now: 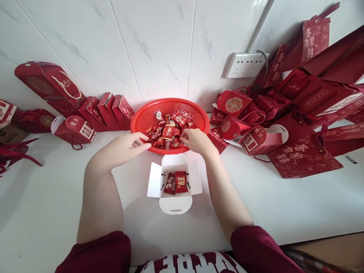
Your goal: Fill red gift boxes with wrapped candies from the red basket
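Note:
A red plastic basket (139, 121) with a perforated wall stands against the tiled wall, holding a heap of red-wrapped candies (168, 131). My left hand (127, 144) is at the basket's left front rim, thumb and fingers apart, nothing between them. Over the right part of the heap, my right hand (195, 140) has its fingers bent together down at the candies; whatever they pinch is hidden. In front of the basket sits an unfolded gift box (175, 205), white inside, its flaps spread outward. A brown candy packet (170, 184) and a red candy packet (181, 182) lie side by side in it.
Folded red gift boxes (75, 129) line the wall at left. More red boxes (233, 102) and paper gift bags (307, 155) crowd the right side. A power strip (246, 65) with a cable is mounted on the wall. Everything stands on a white countertop (136, 212).

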Available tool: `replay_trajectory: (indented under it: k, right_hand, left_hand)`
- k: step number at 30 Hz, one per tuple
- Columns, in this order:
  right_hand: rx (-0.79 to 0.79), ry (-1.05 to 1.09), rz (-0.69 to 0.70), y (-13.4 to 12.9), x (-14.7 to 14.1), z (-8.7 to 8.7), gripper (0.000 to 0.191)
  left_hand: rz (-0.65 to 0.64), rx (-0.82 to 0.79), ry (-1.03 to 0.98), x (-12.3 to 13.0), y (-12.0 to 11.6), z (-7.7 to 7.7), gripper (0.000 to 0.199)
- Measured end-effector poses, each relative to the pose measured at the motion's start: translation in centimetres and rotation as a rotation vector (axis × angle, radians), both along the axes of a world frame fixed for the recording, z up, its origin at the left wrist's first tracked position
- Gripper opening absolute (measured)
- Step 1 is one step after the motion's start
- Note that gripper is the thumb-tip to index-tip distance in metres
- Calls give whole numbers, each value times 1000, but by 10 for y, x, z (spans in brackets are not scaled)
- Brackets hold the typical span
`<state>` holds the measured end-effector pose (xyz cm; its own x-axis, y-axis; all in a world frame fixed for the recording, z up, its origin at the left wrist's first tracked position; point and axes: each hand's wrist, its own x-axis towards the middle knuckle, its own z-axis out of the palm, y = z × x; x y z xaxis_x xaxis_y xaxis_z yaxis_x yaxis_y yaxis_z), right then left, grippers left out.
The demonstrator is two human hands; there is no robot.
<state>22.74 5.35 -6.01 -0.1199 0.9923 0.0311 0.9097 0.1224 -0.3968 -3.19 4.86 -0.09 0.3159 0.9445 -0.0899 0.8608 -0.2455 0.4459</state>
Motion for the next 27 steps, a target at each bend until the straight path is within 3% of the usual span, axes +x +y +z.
replay_trajectory:
  k: [5,10,14,19,23,27]
  right_hand:
    - [-36,-52,28,12,2,-14,28]
    - [-31,-76,38,13,3,-14,29]
    - [-26,-84,34,14,3,-14,27]
    - [-10,-86,37,15,3,-15,26]
    - [-2,-80,36,15,2,-15,26]
    - [2,-76,34,16,2,-15,26]
  left_hand:
    - [101,292,-90,11,29,-29,18]
    - [100,243,71,22,61,-57,23]
    - [45,132,222,39,77,-61,27]
    - [82,-13,387,54,95,-67,22]
    - [98,15,345,51,96,-71,11]
    - [84,87,183,46,92,-72,24]
